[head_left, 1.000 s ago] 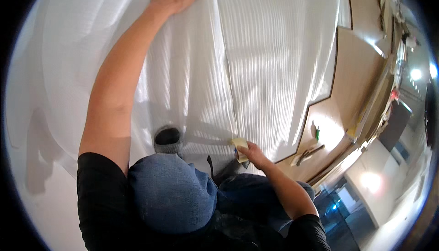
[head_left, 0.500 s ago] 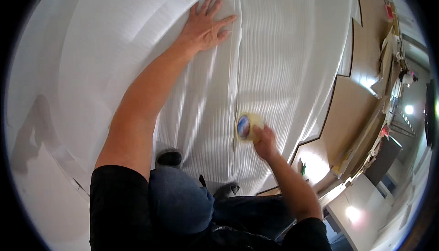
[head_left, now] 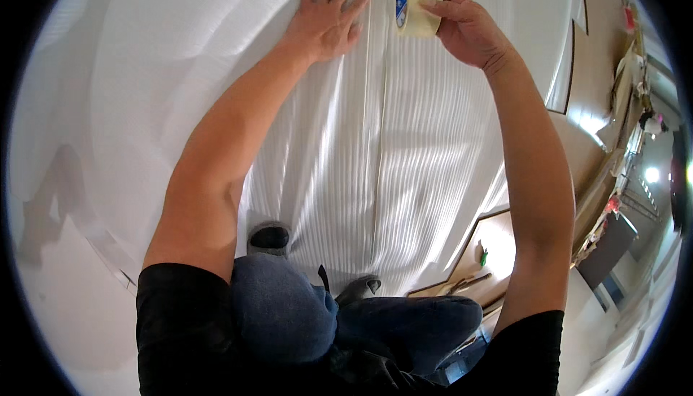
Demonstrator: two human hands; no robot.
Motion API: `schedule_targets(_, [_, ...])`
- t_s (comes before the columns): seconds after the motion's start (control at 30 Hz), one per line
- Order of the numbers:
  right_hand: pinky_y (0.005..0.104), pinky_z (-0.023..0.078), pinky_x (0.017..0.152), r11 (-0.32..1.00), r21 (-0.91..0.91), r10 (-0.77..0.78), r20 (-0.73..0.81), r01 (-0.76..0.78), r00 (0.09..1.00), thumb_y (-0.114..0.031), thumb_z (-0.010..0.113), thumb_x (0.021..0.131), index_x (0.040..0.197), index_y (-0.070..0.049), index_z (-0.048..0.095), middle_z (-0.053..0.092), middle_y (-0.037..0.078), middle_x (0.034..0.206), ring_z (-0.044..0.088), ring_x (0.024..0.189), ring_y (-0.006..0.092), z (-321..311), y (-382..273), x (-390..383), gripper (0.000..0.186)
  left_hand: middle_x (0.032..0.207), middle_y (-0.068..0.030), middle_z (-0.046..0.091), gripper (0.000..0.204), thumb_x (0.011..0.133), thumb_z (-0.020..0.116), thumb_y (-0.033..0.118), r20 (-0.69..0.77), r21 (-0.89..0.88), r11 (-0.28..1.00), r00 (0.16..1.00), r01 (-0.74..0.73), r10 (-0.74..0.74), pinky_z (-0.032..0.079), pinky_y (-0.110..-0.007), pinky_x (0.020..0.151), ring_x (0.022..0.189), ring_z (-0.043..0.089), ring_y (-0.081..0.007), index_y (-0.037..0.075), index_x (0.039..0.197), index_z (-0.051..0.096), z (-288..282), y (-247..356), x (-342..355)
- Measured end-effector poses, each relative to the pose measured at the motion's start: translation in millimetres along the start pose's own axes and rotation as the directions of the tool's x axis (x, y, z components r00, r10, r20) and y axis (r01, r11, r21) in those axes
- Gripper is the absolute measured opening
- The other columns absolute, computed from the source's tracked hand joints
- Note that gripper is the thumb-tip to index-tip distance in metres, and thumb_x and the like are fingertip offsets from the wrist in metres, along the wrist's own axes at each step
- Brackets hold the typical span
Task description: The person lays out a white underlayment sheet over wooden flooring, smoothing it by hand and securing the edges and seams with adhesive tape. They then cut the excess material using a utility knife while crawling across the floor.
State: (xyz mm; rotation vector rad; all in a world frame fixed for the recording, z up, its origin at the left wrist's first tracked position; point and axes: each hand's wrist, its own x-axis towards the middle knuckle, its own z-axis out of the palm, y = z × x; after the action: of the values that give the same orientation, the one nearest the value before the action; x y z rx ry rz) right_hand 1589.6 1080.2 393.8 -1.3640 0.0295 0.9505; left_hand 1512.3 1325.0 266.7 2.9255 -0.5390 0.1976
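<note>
My right fingers [head_left: 442, 7] gripped the tape roll [head_left: 416, 6] at the far end of the white ribbed sheet [head_left: 404, 158]. My left hand [head_left: 328, 20] lay flat, open. Keep the seam pressed shut, I judged.

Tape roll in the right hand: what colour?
Pale yellowish tape roll, its core blue and white; head view.

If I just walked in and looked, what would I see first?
You'd first see the big white ribbed sheet spread across the middle of the picture. At its top, the left hand lies flat on it, and beside it the right hand holds a roll of pale tape just above the sheet. Lower down are bent knees in blue jeans.
</note>
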Motion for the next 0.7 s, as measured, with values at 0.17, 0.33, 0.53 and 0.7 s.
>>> schedule_targets(0.17, [0.0378, 0.037, 0.115, 0.99, -0.119, 0.083, 0.059, -0.076, 0.995, -0.024, 0.067, 0.1, 0.146, -0.002, 0.051, 0.062, 0.006, 0.137, 0.055, 0.129, 0.0192, -21.2, 16.7, -6.8, 0.054, 0.17, -0.0219, 0.015, 0.066, 0.102, 0.044, 0.032, 0.306, -0.082, 0.995, 0.952, 0.058, -0.031, 0.006, -0.058, 0.128, 0.158, 0.009, -0.0401, 0.003, 0.159, 0.031, -21.7, 5.9, 9.6])
schedule_targets(0.33, [0.0312, 0.044, 0.104, 0.994, -0.025, 0.108, 0.04, -0.107, 0.993, -0.011, 0.074, 0.095, 0.144, -0.003, 0.052, 0.066, 0.003, 0.127, 0.061, 0.116, 0.0165, 8.7, 8.4, -0.1, 0.054, 0.168, -0.0233, 0.021, 0.065, 0.1, 0.048, 0.032, 0.187, -0.045, 0.999, 0.982, 0.019, -0.011, 0.01, -0.059, 0.127, 0.157, 0.015, -0.0412, 0.003, 0.156, 0.038, -12.3, 1.1, 6.0])
schedule_targets(0.53, [0.0332, 0.042, 0.108, 0.993, -0.056, 0.106, 0.024, -0.105, 0.994, -0.009, 0.073, 0.095, 0.147, -0.002, 0.05, 0.063, 0.004, 0.135, 0.059, 0.121, 0.0179, 9.0, 18.2, 1.6, 0.058, 0.167, -0.0223, 0.024, 0.063, 0.098, 0.049, 0.03, 0.173, -0.029, 0.999, 0.985, 0.013, -0.008, 0.014, -0.06, 0.126, 0.156, 0.019, -0.0404, 0.003, 0.154, 0.042, -12.1, 3.8, 5.6])
schedule_targets(0.7, [0.0334, 0.041, 0.11, 0.989, -0.089, 0.121, 0.012, -0.119, 0.993, -0.01, 0.075, 0.093, 0.148, -0.002, 0.047, 0.061, 0.004, 0.136, 0.057, 0.122, 0.0174, -2.9, 28.8, 3.9, 0.062, 0.167, -0.0215, 0.024, 0.063, 0.099, 0.048, 0.032, 0.186, -0.066, 0.998, 0.983, 0.019, -0.007, 0.014, -0.059, 0.126, 0.156, 0.019, -0.0397, 0.005, 0.155, 0.042, -15.1, 2.6, 6.7])
